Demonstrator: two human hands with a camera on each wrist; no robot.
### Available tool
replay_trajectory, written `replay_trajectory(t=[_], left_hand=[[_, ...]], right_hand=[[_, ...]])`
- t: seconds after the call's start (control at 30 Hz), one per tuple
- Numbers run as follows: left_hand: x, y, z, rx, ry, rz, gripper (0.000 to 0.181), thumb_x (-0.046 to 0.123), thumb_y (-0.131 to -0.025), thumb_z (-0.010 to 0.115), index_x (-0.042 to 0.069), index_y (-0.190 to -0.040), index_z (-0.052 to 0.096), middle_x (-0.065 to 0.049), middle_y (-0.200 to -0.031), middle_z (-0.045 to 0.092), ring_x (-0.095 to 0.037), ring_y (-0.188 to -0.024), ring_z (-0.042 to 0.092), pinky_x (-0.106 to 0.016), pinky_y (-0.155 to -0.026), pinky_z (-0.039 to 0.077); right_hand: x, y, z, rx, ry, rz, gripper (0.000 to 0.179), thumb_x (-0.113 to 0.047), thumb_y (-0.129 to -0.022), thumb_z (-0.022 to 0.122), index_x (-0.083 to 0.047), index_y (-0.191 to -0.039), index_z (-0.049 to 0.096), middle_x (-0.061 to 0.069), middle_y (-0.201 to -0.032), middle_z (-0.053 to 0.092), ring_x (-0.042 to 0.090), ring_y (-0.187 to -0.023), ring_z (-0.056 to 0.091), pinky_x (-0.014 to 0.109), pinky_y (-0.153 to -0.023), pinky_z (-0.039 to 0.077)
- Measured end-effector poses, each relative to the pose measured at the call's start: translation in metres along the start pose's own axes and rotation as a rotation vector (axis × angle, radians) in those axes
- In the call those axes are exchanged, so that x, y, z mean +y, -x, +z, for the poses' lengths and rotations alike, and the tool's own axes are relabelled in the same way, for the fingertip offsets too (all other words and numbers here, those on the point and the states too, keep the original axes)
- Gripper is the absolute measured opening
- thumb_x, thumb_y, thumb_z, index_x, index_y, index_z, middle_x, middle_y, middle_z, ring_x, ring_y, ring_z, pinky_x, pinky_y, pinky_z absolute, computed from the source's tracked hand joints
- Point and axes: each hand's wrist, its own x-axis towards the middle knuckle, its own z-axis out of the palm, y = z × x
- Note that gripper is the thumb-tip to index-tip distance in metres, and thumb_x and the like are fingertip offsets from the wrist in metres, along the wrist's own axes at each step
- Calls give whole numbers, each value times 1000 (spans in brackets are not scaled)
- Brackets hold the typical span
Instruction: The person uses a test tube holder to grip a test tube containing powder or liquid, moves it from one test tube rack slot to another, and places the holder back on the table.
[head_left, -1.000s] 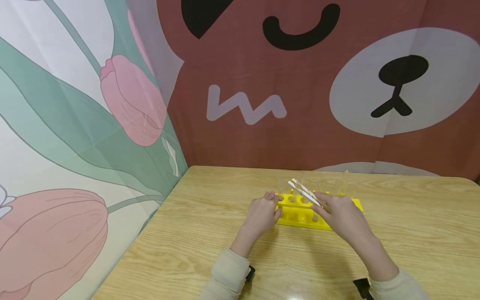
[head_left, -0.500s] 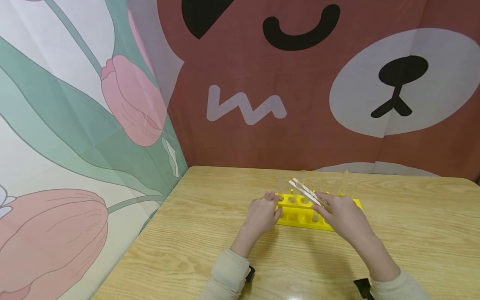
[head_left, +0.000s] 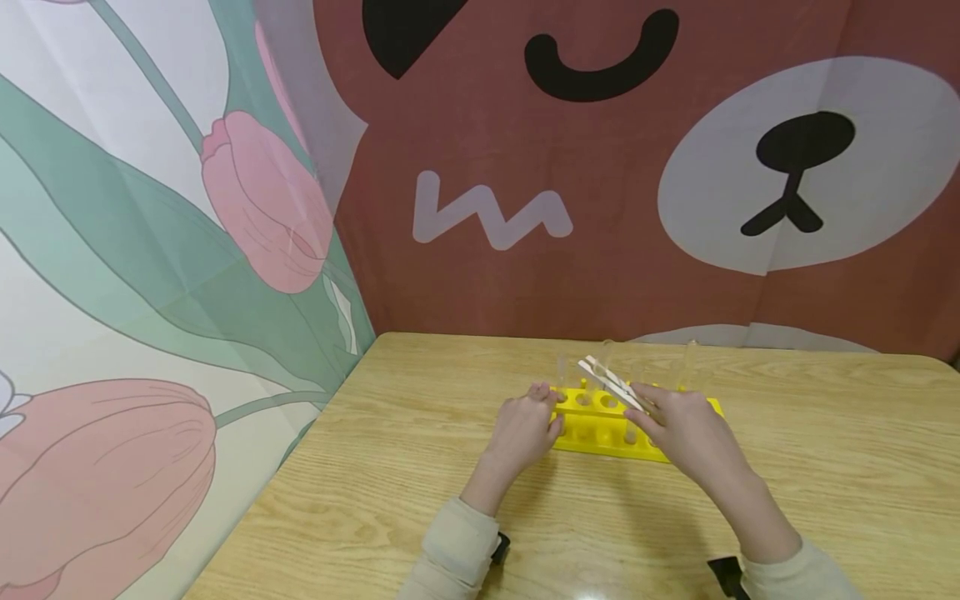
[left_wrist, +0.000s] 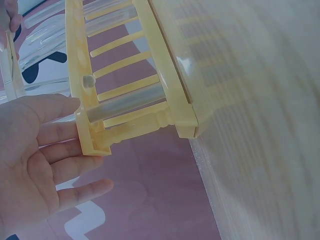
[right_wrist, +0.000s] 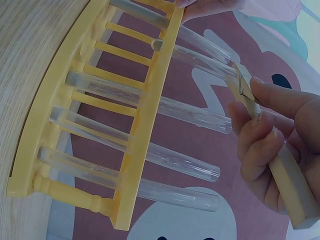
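Compared with the frames from a second and half a second earlier, almost no change is being shown: the left hand [head_left: 525, 427] and right hand [head_left: 690, 425] are being kept in nearly the same places, and the yellow rack [head_left: 609, 452] is being left standing where it was on the wooden table [head_left: 375, 500]. Only a very slight shift is being shown at the tips of the wooden clamp [head_left: 617, 388].

The left end of the rack's top plate is being grasped by the left hand, with the thumb being set at the front and fingers being reached over the plate; the little finger is being held out, free of the rack. In the left wrist view, the palm is being turned toward the camera.

The wooden clamp is being gripped by the right hand, with thumb and curled fingers being wrapped around it. The hand is being held above and in front of the rack, and the clamp is being slanted up and leftward. At its tips, the upper part of a raised tube [right_wrist: 200, 60] is being held, while the rounded bottom is being kept at a hole in the top plate, well above the base.

Other clear tubes [right_wrist: 182, 161] are being supported in the rack: one at the left end, three toward the right.

Both forearms are being partly covered by pale sleeves [head_left: 457, 546].
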Motion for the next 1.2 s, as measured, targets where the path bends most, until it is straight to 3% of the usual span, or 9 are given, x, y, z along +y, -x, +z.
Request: replay_trajectory(t=[0.43,0.77,0.97,1.2], left_hand=[[-1,-1,-1,-18,34,-4,19,22,-81,62,11,-96,68,3,-83,54,-7,-64,51,-16,-40,30],[-1,-1,-2,-25,32,-6,20,23,-81,62,11,-96,68,3,-84,55,-8,-72,56,-16,-41,32],[0,0,-1,-28,31,-2,19,23,-82,62,12,-96,68,4,-82,53,-6,-60,47,-16,-40,30],[-1,0,0,-34,38,-12,20,24,-82,62,12,-97,67,4,-83,53,-7,-62,47,-16,-41,31]], right_hand=[[0,-1,-1,-2,-4,9,47,-18,-81,64,8,-119,53,-3,-49,38,9,-38,26,21,-37,24],[-1,0,-1,8,4,6,45,-17,-81,64,8,-117,54,-3,-49,38,9,-37,26,21,-36,23],[-1,2,-1,-1,-12,19,45,-17,-82,63,8,-118,53,-3,-48,39,10,-38,30,22,-36,26],[0,1,-2,9,-7,9,45,-18,-82,63,8,-117,54,-3,-49,41,10,-38,33,23,-36,27]])
